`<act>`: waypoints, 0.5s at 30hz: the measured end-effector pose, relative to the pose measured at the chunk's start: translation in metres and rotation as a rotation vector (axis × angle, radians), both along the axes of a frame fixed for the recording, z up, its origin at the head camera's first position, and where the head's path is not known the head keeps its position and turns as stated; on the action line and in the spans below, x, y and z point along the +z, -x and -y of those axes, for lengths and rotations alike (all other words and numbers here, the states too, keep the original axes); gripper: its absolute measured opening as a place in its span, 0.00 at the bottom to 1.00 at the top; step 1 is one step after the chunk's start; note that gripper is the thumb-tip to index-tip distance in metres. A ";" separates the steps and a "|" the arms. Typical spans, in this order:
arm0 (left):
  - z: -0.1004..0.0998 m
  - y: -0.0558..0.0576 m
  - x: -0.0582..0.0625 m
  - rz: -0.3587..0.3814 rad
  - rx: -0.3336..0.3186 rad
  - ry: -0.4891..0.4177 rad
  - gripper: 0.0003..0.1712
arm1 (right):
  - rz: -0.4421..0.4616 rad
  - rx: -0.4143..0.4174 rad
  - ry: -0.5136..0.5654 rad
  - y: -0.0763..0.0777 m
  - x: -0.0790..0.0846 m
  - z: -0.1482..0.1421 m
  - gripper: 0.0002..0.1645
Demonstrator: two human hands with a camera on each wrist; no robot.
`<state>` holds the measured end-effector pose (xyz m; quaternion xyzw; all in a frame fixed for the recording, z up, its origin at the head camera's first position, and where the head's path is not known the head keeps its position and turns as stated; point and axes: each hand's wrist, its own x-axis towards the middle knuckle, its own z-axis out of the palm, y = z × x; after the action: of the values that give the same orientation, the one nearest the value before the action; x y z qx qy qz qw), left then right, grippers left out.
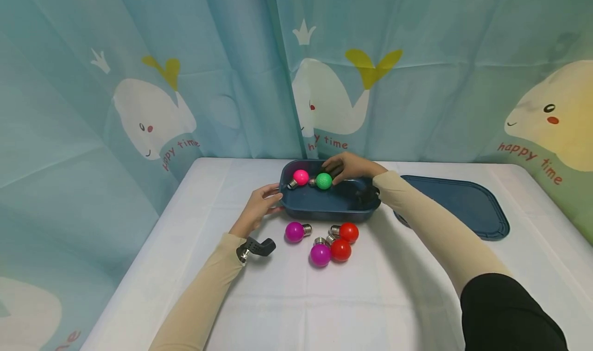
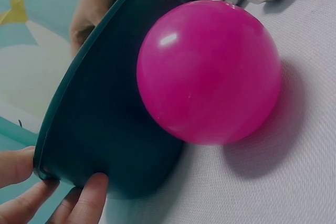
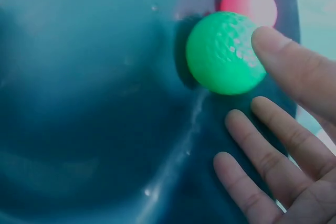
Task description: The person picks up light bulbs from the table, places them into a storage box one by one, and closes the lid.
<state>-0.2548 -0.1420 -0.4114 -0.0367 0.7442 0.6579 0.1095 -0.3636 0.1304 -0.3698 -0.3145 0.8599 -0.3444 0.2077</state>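
In the head view, my left hand (image 1: 259, 207) grips the left end of a dark blue tub (image 1: 331, 216); its fingertips meet the rim and the outer wall. My right hand (image 1: 352, 167) reaches inside, beside a green dimpled bulb (image 1: 324, 181). Seen from the right wrist, the thumb (image 3: 270, 40) overlaps that bulb's edge while the other fingers are spread apart from it. A pink bulb (image 1: 300, 177) lies next to the green one. On the cloth before the tub are purple bulbs (image 1: 294, 232) and red bulbs (image 1: 349, 232), with silver screw bases.
A flat dark blue lid (image 1: 456, 202) lies right of the tub, partly behind my right forearm. White cloth (image 1: 352, 304) covers the table. A pale blue curtain (image 1: 241, 73) with whale prints hangs right behind the table's back edge. A dark strap (image 1: 259, 246) is on my left wrist.
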 end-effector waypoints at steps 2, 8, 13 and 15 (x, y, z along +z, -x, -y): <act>0.000 0.001 -0.001 0.000 -0.002 -0.007 0.26 | -0.011 -0.007 -0.016 -0.001 0.004 -0.004 0.34; -0.001 0.000 0.000 -0.003 -0.004 -0.016 0.26 | -0.033 0.009 -0.022 -0.008 0.022 -0.016 0.38; -0.001 0.000 0.001 -0.008 -0.011 -0.016 0.26 | -0.062 0.036 0.006 -0.016 0.036 -0.028 0.39; -0.001 0.000 0.002 -0.011 -0.014 -0.020 0.26 | -0.084 0.041 0.004 -0.020 0.042 -0.032 0.39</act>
<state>-0.2548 -0.1415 -0.4095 -0.0268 0.7382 0.6649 0.1106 -0.3440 0.1621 -0.3279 -0.3468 0.8603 -0.3285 0.1780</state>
